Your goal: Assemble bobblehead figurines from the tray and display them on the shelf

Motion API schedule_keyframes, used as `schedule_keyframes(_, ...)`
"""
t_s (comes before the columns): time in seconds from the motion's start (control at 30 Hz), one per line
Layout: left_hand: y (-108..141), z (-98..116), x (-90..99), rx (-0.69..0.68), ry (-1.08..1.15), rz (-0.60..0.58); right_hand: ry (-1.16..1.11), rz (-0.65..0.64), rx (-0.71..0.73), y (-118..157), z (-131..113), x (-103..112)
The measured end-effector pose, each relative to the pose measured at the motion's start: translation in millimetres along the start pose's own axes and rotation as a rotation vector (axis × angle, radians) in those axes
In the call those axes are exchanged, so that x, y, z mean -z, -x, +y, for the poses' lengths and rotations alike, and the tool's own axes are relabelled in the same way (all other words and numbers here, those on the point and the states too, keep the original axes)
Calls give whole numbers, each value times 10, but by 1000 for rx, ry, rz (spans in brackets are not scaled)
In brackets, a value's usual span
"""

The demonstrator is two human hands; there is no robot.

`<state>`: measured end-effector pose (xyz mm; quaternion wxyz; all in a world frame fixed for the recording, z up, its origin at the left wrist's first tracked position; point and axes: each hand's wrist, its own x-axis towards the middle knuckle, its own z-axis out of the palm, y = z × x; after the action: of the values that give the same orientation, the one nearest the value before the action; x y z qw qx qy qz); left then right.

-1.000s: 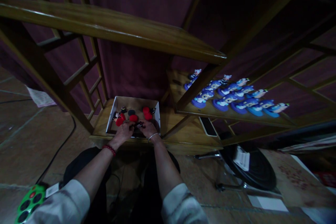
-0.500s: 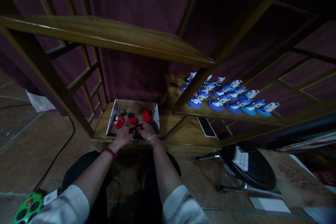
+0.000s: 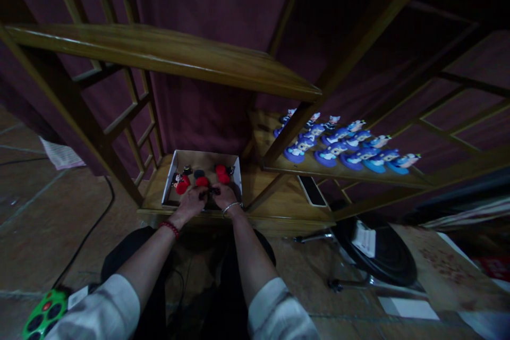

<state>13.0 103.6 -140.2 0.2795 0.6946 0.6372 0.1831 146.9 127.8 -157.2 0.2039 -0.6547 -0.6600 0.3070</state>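
Note:
Both hands are together over the front of a shallow white box (image 3: 169, 183) on the low wooden shelf. My left hand (image 3: 192, 200) has its fingers closed around part of a small dark piece (image 3: 214, 190), whose kind is too small and dim to tell. From the other side my right hand (image 3: 224, 196) pinches the same piece. Inside the box, behind the hands, lie a red-based figurine (image 3: 181, 184), a red round piece (image 3: 202, 181) by a dark one, and another red piece (image 3: 221, 172) at the right. The fingertips are partly hidden.
Several blue-and-purple figurines (image 3: 334, 153) stand on the raised shelf to the right. A phone (image 3: 312, 191) lies on the lower shelf. A wooden crossbeam (image 3: 167, 58) spans above the box. A black round stool (image 3: 378, 252) and a green device (image 3: 45, 313) are on the floor.
My hands stay over the box's front, with small finger movements around the dark piece. My left forearm has shifted slightly right. The view has moved a little.

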Motion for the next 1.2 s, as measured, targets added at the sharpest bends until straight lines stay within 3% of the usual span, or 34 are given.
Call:
schedule_keyframes(0.7,-110,25,-179,-45,88,55,-41,26,3,39,52,95)
schedule_keyframes(0.97,-133,92,-151,-98,86,87,-16,54,-22,44,53,102)
schedule_keyframes(1.2,-164,53,-104,-30,-23,147,-6,81,-63,30,76,87)
